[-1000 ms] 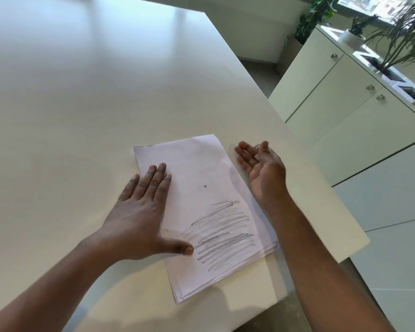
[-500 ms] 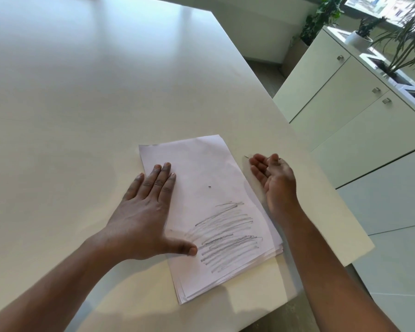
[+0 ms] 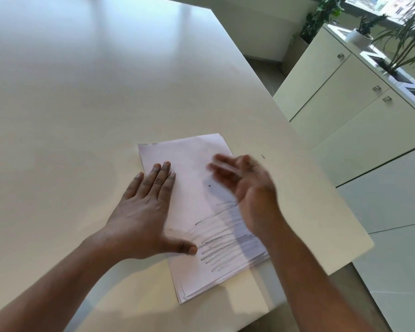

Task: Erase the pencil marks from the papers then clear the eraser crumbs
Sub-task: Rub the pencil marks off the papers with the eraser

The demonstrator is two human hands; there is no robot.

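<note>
A stack of white papers (image 3: 192,154) lies near the table's front right corner. Grey pencil scribbles (image 3: 222,245) cover the lower half of the top sheet. A small dark crumb (image 3: 209,185) sits on the sheet above them. My left hand (image 3: 145,209) lies flat on the stack's left edge, fingers together and thumb spread toward the scribbles. My right hand (image 3: 243,182) is blurred with motion over the right part of the stack, held edge-on, fingers extended, holding nothing. No eraser is in view.
The white table (image 3: 94,104) stretches far to the left and back; its right edge (image 3: 321,183) runs close to the papers. A tiny dark speck (image 3: 263,156) lies on the table right of the stack. White cabinets (image 3: 345,104) and potted plants (image 3: 359,32) stand at right.
My right hand has swung from beside the stack's right edge leftward onto the top sheet, now blurred. The left hand has stayed pressed on the papers.
</note>
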